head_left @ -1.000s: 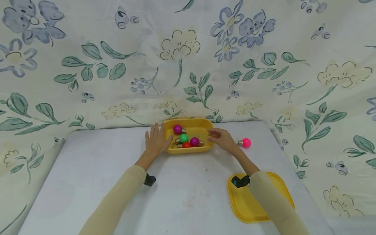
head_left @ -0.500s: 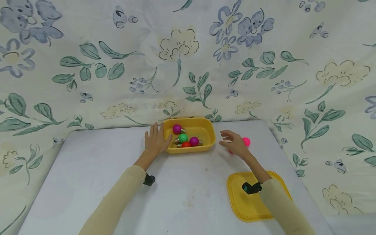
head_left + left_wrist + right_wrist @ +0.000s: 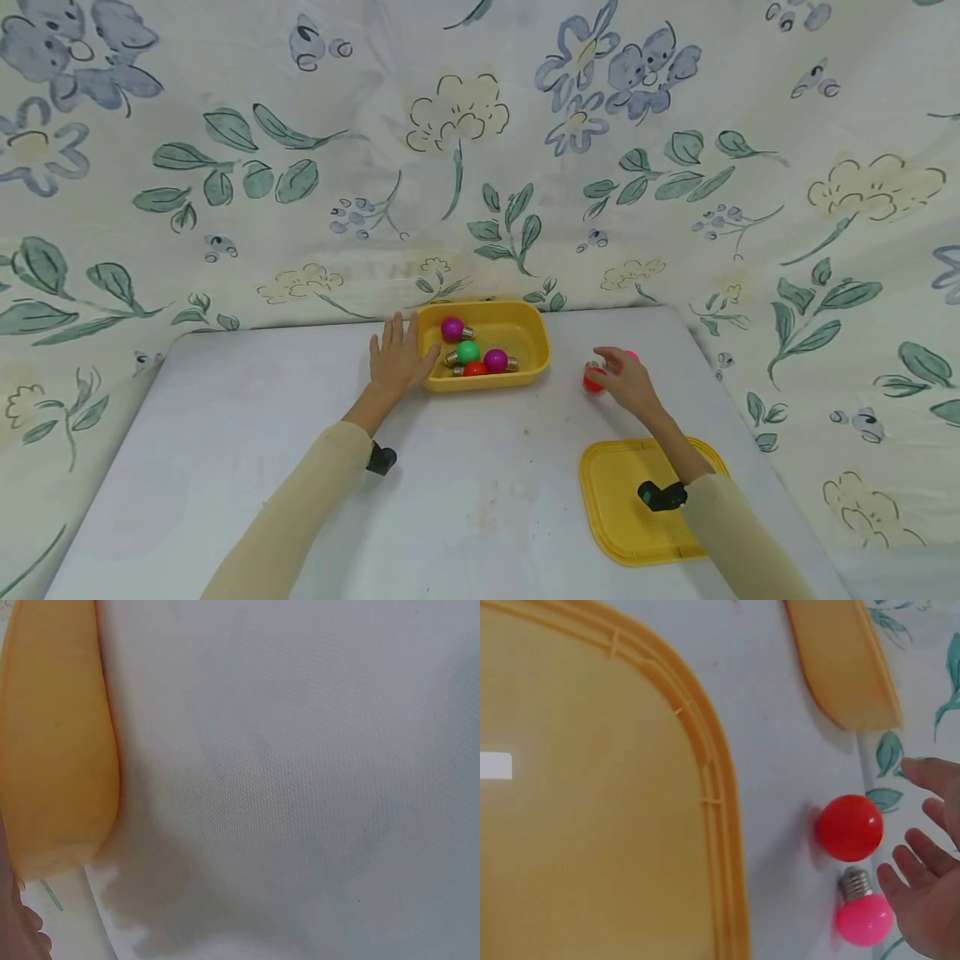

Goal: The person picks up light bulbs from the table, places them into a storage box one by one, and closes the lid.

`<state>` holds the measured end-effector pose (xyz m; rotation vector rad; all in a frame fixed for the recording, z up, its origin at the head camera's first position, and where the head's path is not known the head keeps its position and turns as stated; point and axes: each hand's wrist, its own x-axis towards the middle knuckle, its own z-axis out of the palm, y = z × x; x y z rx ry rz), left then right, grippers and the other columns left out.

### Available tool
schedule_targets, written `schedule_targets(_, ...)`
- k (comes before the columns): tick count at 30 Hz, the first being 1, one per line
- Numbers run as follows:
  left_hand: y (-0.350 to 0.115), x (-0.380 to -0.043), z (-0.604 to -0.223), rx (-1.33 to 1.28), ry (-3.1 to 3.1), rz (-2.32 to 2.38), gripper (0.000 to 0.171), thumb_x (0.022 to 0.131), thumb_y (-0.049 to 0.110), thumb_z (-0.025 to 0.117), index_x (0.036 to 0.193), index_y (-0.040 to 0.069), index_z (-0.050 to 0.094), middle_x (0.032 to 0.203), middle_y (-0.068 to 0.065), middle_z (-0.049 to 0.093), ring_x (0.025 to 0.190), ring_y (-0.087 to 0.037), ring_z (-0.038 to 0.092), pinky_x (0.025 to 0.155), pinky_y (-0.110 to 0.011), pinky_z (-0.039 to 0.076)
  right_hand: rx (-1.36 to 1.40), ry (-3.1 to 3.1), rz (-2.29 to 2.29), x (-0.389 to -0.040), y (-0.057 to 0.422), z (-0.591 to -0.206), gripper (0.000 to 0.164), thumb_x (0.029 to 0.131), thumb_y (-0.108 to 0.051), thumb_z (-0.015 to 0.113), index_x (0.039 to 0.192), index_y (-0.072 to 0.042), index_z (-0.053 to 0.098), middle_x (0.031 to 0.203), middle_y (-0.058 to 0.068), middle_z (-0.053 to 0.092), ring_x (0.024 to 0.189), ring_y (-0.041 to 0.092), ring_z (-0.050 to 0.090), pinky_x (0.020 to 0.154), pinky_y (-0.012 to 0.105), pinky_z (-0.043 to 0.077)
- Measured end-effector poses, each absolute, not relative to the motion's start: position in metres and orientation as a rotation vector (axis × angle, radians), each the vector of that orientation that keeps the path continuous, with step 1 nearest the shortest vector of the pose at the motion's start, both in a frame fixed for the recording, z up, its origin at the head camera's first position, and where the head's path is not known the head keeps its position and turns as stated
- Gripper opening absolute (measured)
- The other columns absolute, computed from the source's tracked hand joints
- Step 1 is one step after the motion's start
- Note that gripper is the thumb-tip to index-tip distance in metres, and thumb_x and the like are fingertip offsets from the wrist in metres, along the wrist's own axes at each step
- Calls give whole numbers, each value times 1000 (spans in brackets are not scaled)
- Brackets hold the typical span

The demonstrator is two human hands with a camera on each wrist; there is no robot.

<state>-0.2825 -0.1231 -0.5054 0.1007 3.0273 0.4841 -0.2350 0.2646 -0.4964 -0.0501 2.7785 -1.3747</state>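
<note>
A yellow bin [image 3: 536, 346] at the back of the table holds several round light bulbs: two purple, a green bulb [image 3: 468, 352] and a red one. My left hand [image 3: 396, 363] lies with straight, spread fingers against the bin's left wall. My right hand [image 3: 630, 385] hovers around a loose red light bulb [image 3: 850, 828] right of the bin. Its thumb and fingers stand apart in the right wrist view, not closed round the bulb. A pink light bulb [image 3: 864, 919] with a metal screw base lies beside the red one, mostly covered by my hand in the head view.
A yellow lid [image 3: 615, 508] lies flat at the front right of the white table [image 3: 450, 475], partly under my right forearm. Floral cloth [image 3: 480, 167] hangs behind the table and at its sides.
My right hand has moved from the bin's right rim rightward to the loose red bulb, which now shows beside the fingers. The left hand stays at the bin.
</note>
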Motion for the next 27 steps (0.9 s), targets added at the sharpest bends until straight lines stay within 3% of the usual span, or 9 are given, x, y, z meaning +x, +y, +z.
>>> schedule_targets(13, -123, -281, -503, 113, 3038, 501, 80, 101, 53, 37, 159, 3, 13, 162, -27, 7, 149, -42, 6, 116, -63, 5, 77, 2739, -1356, -232, 269, -519, 52, 94, -12, 69, 141, 0, 50, 143, 24, 50, 131, 38, 46, 105, 49, 43)
schedule_targets(27, -123, -281, -503, 110, 3034, 494, 80, 101, 52, 38, 159, 3, 13, 162, -27, 7, 149, -42, 6, 116, -63, 6, 62, 2775, -1314, -231, 265, -525, 48, 94, -9, 70, 138, -2, 53, 137, 24, 53, 124, 41, 52, 101, 49, 47)
